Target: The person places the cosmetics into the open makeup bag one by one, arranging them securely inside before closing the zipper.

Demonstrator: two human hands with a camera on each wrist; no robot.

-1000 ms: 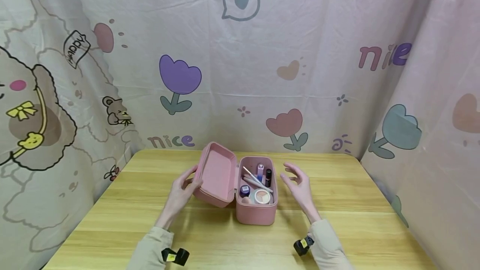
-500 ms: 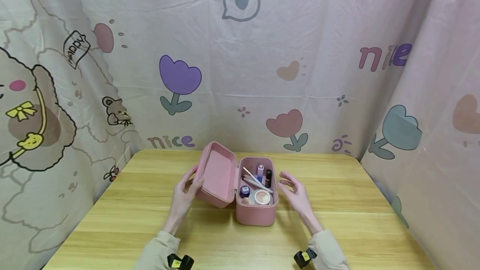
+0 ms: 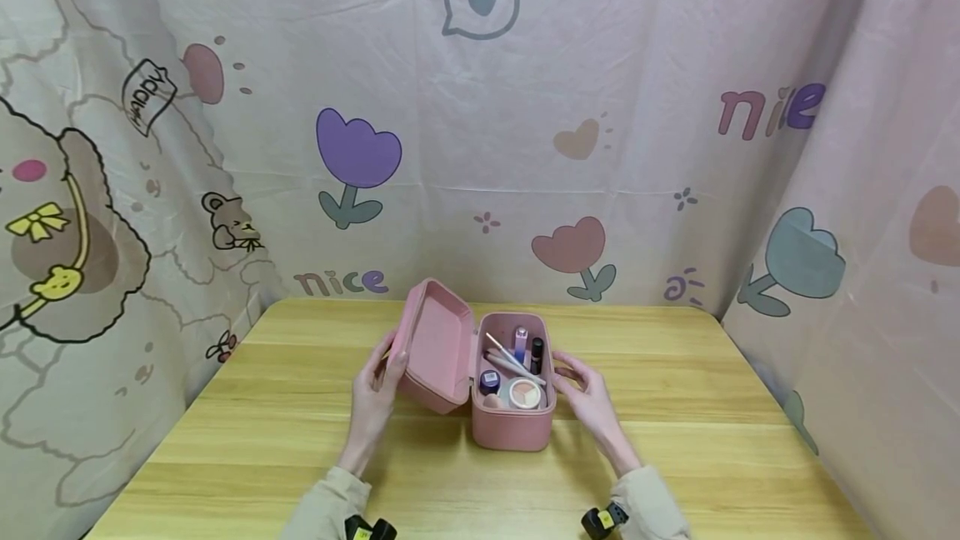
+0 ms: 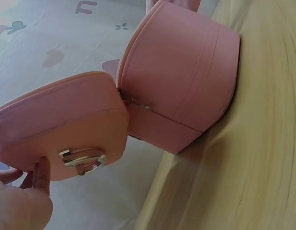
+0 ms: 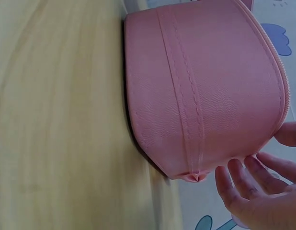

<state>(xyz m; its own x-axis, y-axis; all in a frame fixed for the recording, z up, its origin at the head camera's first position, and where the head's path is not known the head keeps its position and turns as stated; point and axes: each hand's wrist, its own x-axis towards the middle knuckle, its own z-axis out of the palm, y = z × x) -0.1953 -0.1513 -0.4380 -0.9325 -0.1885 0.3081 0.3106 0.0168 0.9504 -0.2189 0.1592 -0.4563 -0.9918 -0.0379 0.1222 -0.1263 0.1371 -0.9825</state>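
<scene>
A pink makeup case (image 3: 512,432) stands on the table with its lid (image 3: 438,348) swung out to the left. My left hand (image 3: 372,402) holds the lid's outer edge, its thumb on the rim side. In the left wrist view, its fingers lie on the lid's outer face near a handle (image 4: 85,158) with gold fittings. My right hand (image 3: 590,403) touches the right side of the case with loosely bent fingers, the thumb near the zipped rim. Inside lie a round compact (image 3: 525,394), a dark-capped jar (image 3: 490,382), pale brushes (image 3: 513,367), a purple-blue tube (image 3: 521,343) and a black tube (image 3: 537,356).
The wooden table (image 3: 247,432) extends on both sides of the case. Behind it and along the sides hangs a printed cloth (image 3: 480,123). Black wrist cameras sit at both sleeves (image 3: 651,507).
My right hand has moved left and slightly down until it touches the side of the case. The left hand keeps hold of the lid, its forearm shifting slightly right.
</scene>
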